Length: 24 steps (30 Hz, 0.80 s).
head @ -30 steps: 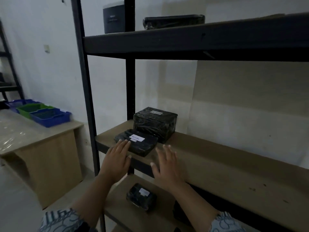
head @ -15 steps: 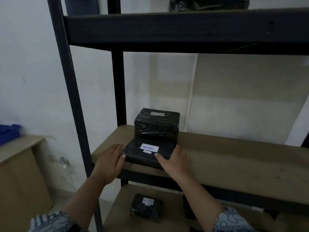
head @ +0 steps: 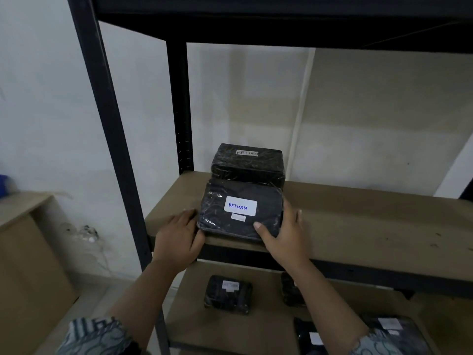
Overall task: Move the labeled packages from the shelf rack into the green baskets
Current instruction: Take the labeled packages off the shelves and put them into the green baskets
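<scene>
A flat black wrapped package [head: 217, 213] with a white "RETURN" label lies at the front edge of the middle shelf [head: 358, 221]. My left hand [head: 179, 237] presses against its left side and my right hand [head: 284, 234] clasps its right front corner, thumb on top. Behind it stands a taller black package [head: 248, 165], also labelled "RETURN". On the lower shelf lie a small labelled black package [head: 227, 294], another partly hidden by my right arm [head: 289, 290], and more at the bottom right [head: 394, 331]. No green basket is in view.
The rack's black front post [head: 112, 139] rises just left of my left hand, the rear post [head: 181, 111] behind it. The dark upper shelf [head: 281, 19] spans overhead. A wooden desk [head: 23, 231] stands at the left, with a blue object [head: 5, 184] at its edge.
The view has closed in on the shelf. Both hands have tightened onto the flat package's sides, and its front edge now overhangs the shelf edge slightly.
</scene>
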### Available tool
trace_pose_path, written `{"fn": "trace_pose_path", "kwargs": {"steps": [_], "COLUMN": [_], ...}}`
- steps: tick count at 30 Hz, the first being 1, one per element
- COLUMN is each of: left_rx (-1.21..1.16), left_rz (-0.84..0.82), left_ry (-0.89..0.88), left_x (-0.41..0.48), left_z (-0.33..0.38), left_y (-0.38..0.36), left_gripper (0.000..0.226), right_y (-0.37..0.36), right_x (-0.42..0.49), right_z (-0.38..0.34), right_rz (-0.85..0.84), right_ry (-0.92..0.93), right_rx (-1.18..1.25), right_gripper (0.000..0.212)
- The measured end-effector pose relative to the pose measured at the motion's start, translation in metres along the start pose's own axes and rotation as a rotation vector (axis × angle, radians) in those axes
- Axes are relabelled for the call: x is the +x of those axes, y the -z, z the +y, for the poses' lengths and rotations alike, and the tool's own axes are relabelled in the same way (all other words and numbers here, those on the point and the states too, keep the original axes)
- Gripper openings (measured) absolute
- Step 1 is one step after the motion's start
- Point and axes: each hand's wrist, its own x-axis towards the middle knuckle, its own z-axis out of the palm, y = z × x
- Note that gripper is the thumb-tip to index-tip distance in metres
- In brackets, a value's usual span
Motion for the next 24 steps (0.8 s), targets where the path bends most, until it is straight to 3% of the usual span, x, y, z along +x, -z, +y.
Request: {"fn": "trace_pose_path", "kwargs": {"steps": [7, 14, 24], "left_rx": [0.007, 0.073, -0.023], "left_rz": [-0.007, -0.071, 0.001], "left_ry": [-0.003, 0.052, -0.008], "left_x": [0.0, -0.003, -0.035], "left_z": [0.002, 0.002, 0.121], "left_y": [0.001, -0.002, -0.015], "left_gripper": [0.054, 0.066, 0.055], "right_y": [0.001, 0.026, 0.126], "right_x": [0.002, -0.005, -0.068], "right_z": [0.007, -0.004, 0.052], "right_rz": [0.01, -0.064, 0.148], "right_ry": [0.043, -0.029, -0.034], "right_rx": [0.157, 0.37, 0.385], "right_gripper": [0.08, 0.067, 0.05]}}
